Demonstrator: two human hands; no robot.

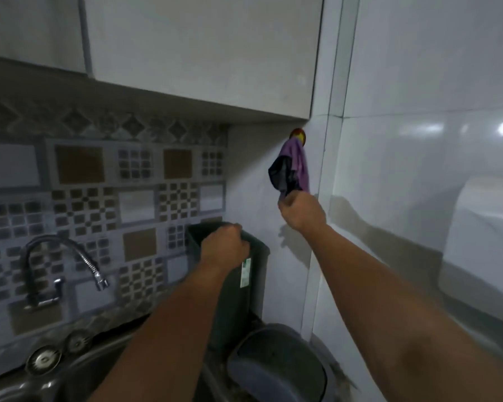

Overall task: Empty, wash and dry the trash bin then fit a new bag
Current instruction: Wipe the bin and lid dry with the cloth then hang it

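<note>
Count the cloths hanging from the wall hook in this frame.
2: a purple cloth against the wall, and a dark cloth in front of it, gripped at its lower end by the right hand. More may hide behind.

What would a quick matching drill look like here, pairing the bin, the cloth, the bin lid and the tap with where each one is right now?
Things:
1. trash bin
2. purple cloth
3. bin lid
4. tap

Places:
A. hanging from a wall hook, gripped at its lower end by the right hand
B. lying on the counter below the bin
C. mounted behind the sink, at the left
D. upright beside the wall, rim held by the left hand

Pairs: 1-D, 2-A, 3-B, 4-C
</note>
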